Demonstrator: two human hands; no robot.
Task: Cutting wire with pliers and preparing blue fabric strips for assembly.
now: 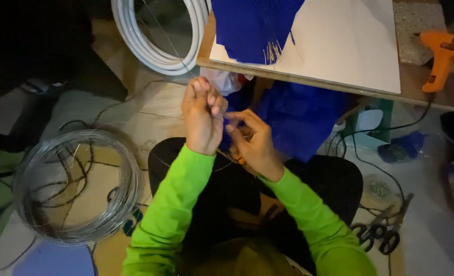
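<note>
My left hand (203, 116) is raised with its fingers pinched together on a thin silver wire (168, 43) that runs up and away toward the top of the view. My right hand (252, 142) sits just to its right, fingers curled and pinching the same wire near the left fingertips, with something small and orange at its palm. Both arms wear bright green sleeves. Blue fabric (301, 120) hangs just behind the hands, below a white board (349, 43) partly covered in blue threads (252, 25).
A large coil of silver wire (33, 168) lies on the floor at left. A coil of white tubing (158, 53) lies at the top. An orange glue gun (444, 53) rests on the low table's right end. Black-handled scissors (385, 232) and pliers lie at right.
</note>
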